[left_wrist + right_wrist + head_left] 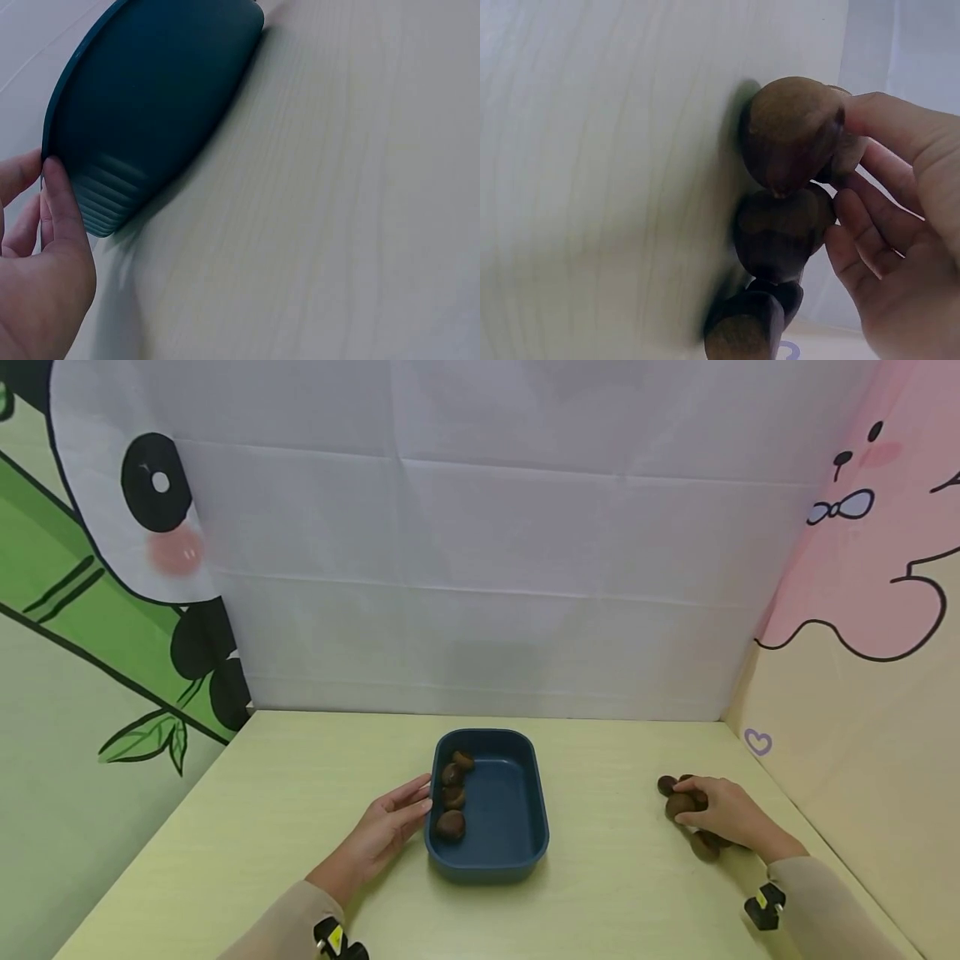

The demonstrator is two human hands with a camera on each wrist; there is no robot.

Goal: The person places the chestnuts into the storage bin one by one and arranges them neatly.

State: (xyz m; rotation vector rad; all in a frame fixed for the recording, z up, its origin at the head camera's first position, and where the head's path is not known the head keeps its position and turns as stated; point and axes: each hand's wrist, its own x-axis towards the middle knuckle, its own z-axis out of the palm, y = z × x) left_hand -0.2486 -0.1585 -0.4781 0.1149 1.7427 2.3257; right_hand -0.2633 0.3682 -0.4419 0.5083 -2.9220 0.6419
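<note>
A dark blue rectangular box (pixel 502 870) stands on the table, with several brown chestnuts (pixel 451 826) lined up along its left inner wall. My left hand (pixel 384 828) is at the box's left side, its fairly straight fingers touching the outer wall and rim. Over on the right, my right hand (pixel 731 814) reaches into a loose group of chestnuts (pixel 705 846). Its thumb and index finger pinch a large chestnut (pixel 791 135); the far side of that grip is partly hidden. More chestnuts (pixel 776 232) lie close beside the curled other fingers.
The pale yellow table (pixel 600 902) meets a white back cloth (pixel 487 635) behind the box. A decorated side wall (pixel 847 735) rises close to the right hand. Dark wrist cameras (pixel 765 906) sit on both sleeves.
</note>
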